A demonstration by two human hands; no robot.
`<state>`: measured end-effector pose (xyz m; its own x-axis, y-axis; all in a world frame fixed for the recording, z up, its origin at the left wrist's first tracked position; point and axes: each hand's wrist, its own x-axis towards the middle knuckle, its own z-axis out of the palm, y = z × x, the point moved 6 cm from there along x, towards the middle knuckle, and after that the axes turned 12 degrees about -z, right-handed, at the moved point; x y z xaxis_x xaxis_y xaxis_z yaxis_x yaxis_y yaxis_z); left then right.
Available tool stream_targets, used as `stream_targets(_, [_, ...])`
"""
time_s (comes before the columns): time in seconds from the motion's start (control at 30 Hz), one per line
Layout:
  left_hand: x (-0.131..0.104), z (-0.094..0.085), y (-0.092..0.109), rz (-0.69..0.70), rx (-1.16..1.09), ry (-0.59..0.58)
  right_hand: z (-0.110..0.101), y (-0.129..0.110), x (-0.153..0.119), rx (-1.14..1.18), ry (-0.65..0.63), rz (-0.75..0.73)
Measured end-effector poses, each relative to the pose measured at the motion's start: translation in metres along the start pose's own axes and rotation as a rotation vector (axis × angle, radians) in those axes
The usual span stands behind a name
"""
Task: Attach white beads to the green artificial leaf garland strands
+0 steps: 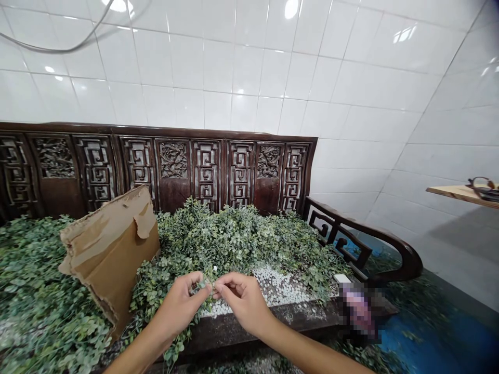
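Note:
Close together over the front of a dark wooden bench, my two hands meet at the fingertips. My left hand [182, 302] pinches a small green leaf sprig [208, 275], apparently artificial. The thumb and index finger of my right hand [246, 304] are pressed together at the sprig's lower end; what lies between them is too small to make out. A tiny white piece [215, 268] shows just above the fingertips. Behind the hands rises a big heap of green leaf sprigs [237, 231]. Many small white pieces [278, 285] lie spread on the seat to the right.
A torn cardboard sheet [117, 259] stands upright among the leaves at left. The carved backrest [171, 192] and curved armrest [409, 265] bound the bench. A blurred pink item [358, 311] is at its right end. Glasses [483, 187] rest on a wooden shelf [460, 193].

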<state>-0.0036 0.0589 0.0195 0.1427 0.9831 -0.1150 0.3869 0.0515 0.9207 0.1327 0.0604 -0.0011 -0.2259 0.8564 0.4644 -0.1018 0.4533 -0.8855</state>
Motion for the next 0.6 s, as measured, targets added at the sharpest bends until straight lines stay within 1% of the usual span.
stream_targets(0.17, [-0.001,0.000,0.001,0.002,0.021,-0.002,0.004,-0.001,0.000,0.004,-0.005,0.009])
stream_targets(0.27, [0.001,-0.002,-0.002,-0.033,0.022,-0.011,0.001,-0.003,0.006,-0.022,-0.056,-0.029])
stream_targets(0.33, [0.005,-0.007,-0.009,-0.104,-0.037,0.026,-0.011,0.001,0.013,-0.147,-0.086,-0.077])
stream_targets(0.37, [0.006,-0.010,-0.014,-0.159,-0.089,0.060,-0.020,0.006,0.017,-0.266,-0.091,-0.092])
stream_targets(0.4, [0.008,-0.012,-0.021,-0.221,-0.154,0.097,-0.030,0.014,0.019,-0.412,-0.101,-0.088])
stream_targets(0.43, [0.009,-0.014,-0.028,-0.286,-0.226,0.132,-0.039,0.026,0.020,-0.606,-0.158,-0.038])
stream_targets(0.47, [0.009,-0.013,-0.034,-0.349,-0.294,0.148,-0.048,0.041,0.019,-0.816,-0.258,0.036])
stream_targets(0.53, [0.009,-0.010,-0.041,-0.430,-0.390,0.139,-0.064,0.067,0.011,-0.930,-0.337,0.121])
stream_targets(0.6, [0.007,-0.007,-0.039,-0.405,-0.404,0.095,-0.072,0.091,-0.003,-1.002,-0.435,0.192])
